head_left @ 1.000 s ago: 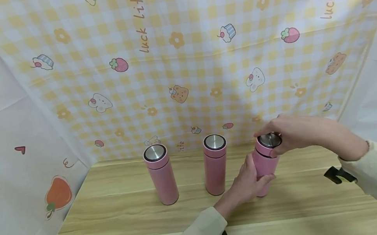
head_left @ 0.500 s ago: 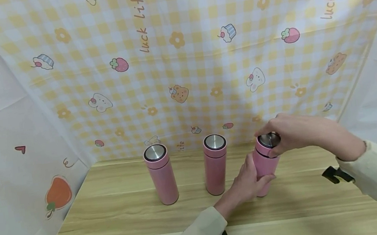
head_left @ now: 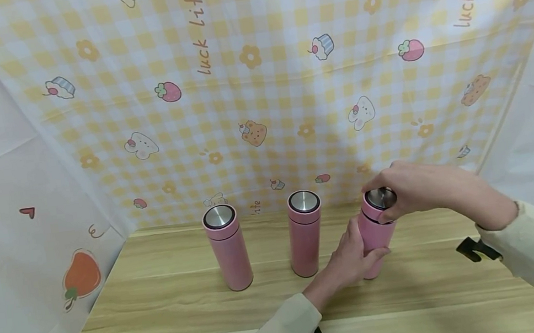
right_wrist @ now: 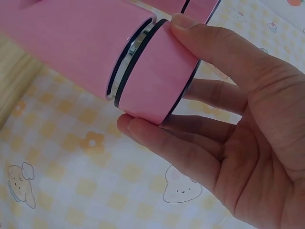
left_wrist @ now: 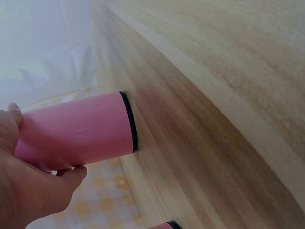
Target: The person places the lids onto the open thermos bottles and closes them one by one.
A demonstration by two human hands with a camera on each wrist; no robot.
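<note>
At the right of the row, a pink thermos bottle (head_left: 375,235) stands on the table, leaning slightly in the head view. My left hand (head_left: 348,259) is wrapped around its body; the left wrist view shows its black-rimmed base (left_wrist: 129,122) against the wood. From above, my right hand (head_left: 412,187) pinches the pink lid (right_wrist: 157,71) between thumb and fingers. A narrow gap with a silvery metal neck (right_wrist: 131,59) shows between lid and body in the right wrist view. The lid's steel top (head_left: 381,198) is partly covered by the right hand.
Two more pink thermos bottles stand upright to the left, a middle one (head_left: 306,239) close to my left forearm and a far-left one (head_left: 231,254). Behind the wooden table (head_left: 174,305) hangs a yellow checked cloth (head_left: 278,98).
The right hand and wrist have turned very slightly on the lid. Left hand and bottles look unmoved.
</note>
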